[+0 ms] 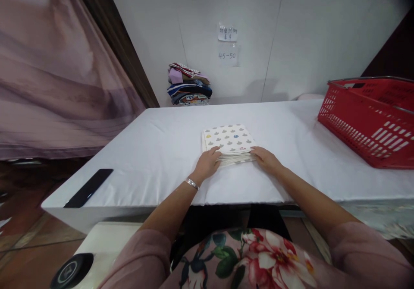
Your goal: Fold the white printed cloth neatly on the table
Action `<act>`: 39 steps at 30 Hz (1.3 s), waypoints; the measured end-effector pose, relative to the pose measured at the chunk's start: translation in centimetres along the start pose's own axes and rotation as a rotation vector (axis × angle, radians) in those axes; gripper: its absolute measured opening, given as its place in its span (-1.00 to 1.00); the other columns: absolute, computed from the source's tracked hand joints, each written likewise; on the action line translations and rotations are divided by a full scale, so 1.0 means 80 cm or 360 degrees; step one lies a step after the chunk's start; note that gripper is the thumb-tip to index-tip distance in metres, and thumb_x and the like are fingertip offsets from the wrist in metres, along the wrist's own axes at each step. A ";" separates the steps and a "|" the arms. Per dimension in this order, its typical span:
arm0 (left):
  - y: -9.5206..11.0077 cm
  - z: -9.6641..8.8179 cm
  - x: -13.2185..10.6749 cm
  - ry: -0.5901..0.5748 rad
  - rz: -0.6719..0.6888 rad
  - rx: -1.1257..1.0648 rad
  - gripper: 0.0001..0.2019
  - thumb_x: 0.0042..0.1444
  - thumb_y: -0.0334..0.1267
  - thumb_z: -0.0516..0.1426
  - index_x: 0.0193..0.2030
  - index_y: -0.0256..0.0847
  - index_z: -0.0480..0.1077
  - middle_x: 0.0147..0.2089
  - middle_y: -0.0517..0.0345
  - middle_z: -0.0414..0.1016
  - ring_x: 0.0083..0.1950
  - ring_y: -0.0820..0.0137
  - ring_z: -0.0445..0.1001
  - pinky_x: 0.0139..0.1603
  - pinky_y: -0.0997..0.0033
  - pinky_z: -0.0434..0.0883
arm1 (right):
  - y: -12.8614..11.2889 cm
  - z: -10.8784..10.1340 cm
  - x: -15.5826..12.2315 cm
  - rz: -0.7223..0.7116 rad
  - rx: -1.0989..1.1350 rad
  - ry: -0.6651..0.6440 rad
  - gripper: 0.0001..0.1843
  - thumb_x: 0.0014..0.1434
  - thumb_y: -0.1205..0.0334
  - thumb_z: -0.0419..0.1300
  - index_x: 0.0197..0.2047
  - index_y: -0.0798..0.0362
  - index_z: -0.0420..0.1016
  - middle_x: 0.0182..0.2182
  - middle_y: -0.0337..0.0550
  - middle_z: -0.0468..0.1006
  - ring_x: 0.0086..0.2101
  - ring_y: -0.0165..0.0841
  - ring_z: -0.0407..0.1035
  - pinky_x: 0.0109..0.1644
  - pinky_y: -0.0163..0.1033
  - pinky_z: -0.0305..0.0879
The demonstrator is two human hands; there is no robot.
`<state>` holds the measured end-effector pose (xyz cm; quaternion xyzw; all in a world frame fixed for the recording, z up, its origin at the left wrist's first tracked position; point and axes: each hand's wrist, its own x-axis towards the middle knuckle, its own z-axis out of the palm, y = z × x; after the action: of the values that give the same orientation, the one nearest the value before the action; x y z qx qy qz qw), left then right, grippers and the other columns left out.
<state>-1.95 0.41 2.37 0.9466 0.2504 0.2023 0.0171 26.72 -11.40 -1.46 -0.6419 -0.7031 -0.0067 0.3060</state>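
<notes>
A folded white cloth (228, 137) with grey motifs and a few coloured ones lies in a thick, squared stack of layers on the white-covered table (155, 151). At its near left corner, my left hand (207, 166) is closed on the edge, thumb side against the layers; a silver bracelet circles that wrist. My right hand (267, 159) pinches the near right corner, fingertips on the top fold. Loose layer edges show between both hands along the near side. The undersides of the fingers are hidden.
A red plastic basket (365, 125) stands at the table's right. Folded clothes (189, 86) are piled at the back against the wall, below handwritten paper signs (227, 55). A black flat phone-like slab (89, 188) lies front left. A pink curtain (58, 64) hangs at left.
</notes>
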 end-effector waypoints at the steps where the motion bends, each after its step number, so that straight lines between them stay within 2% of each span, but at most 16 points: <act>1: 0.000 0.000 0.000 -0.0004 0.0004 0.0008 -0.75 0.13 -0.34 0.10 -0.03 -0.14 0.34 0.22 0.01 0.27 0.05 0.22 0.41 0.02 0.16 0.39 | -0.001 0.000 0.000 -0.0010 -0.0017 -0.0003 -0.64 0.22 0.30 -0.02 0.03 -0.11 0.43 0.08 -0.15 0.45 0.06 -0.22 0.34 0.14 0.03 0.30; 9: 0.003 0.003 0.000 -0.0037 -0.0012 0.0086 -0.72 0.15 -0.40 0.07 0.00 -0.12 0.36 0.23 -0.01 0.28 0.11 0.20 0.38 0.05 0.13 0.37 | -0.012 0.000 0.008 0.0007 -0.0171 -0.0006 -0.69 0.24 0.25 0.01 -0.05 -0.10 0.51 0.11 -0.13 0.42 0.04 -0.17 0.35 0.11 0.04 0.31; 15: 0.009 0.005 0.003 -0.0059 -0.0038 0.0174 -0.80 0.18 -0.33 0.08 -0.07 -0.12 0.42 0.23 0.00 0.30 0.15 0.18 0.33 0.08 0.10 0.33 | -0.011 0.000 0.020 -0.0006 -0.0204 -0.0061 -0.70 0.25 0.25 0.00 -0.11 -0.06 0.54 0.10 -0.12 0.44 0.04 -0.16 0.35 0.11 0.01 0.30; 20: 0.017 0.008 0.015 -0.0056 0.0066 0.0261 -0.84 0.16 -0.37 0.06 -0.17 -0.16 0.44 0.23 -0.02 0.30 0.17 0.15 0.29 0.11 0.05 0.27 | -0.011 -0.004 0.026 -0.0028 -0.0228 -0.0101 -0.70 0.26 0.26 -0.01 -0.09 -0.06 0.53 0.05 -0.13 0.48 0.02 -0.19 0.37 0.07 -0.02 0.32; 26: 0.024 0.017 0.029 -0.0036 0.0232 0.0359 -0.75 0.16 -0.48 -0.04 -0.30 -0.22 0.45 0.17 -0.04 0.35 0.25 0.16 0.21 0.26 -0.03 0.10 | -0.014 -0.007 0.027 -0.0102 -0.0303 -0.0173 -0.71 0.24 0.27 0.00 -0.12 -0.06 0.53 0.06 -0.09 0.48 0.01 -0.15 0.37 0.05 0.02 0.32; 29: 0.024 0.016 0.032 -0.0053 0.0224 0.0280 -0.77 0.13 -0.48 -0.02 -0.32 -0.21 0.45 0.12 -0.02 0.38 0.26 0.18 0.20 0.29 -0.02 0.08 | -0.013 -0.008 0.028 -0.0121 -0.0331 -0.0252 -0.71 0.24 0.26 0.00 -0.12 -0.04 0.52 0.09 -0.07 0.44 0.03 -0.13 0.34 0.06 0.03 0.29; 34: 0.021 0.011 0.030 -0.0013 0.0053 0.0025 -0.85 0.07 -0.40 0.07 -0.27 -0.21 0.45 0.14 0.00 0.38 0.27 0.18 0.20 0.29 0.01 0.11 | -0.014 -0.012 0.027 -0.0146 -0.0439 -0.0353 -0.69 0.25 0.29 -0.02 -0.05 -0.01 0.49 0.14 -0.07 0.39 0.09 -0.16 0.28 0.12 0.02 0.23; 39: 0.023 0.007 0.027 -0.0039 0.0055 -0.0061 -0.83 0.06 -0.39 0.07 -0.23 -0.19 0.45 0.16 0.02 0.37 0.28 0.19 0.19 0.32 0.03 0.08 | -0.016 -0.017 0.029 -0.0131 -0.0453 -0.0448 -0.69 0.25 0.29 -0.02 -0.03 0.01 0.46 0.17 -0.05 0.35 0.12 -0.17 0.25 0.14 0.00 0.20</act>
<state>0.81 -0.11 2.92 0.9527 0.2298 0.1957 0.0346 26.20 -10.09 1.16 -0.6439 -0.7565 -0.0288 0.1105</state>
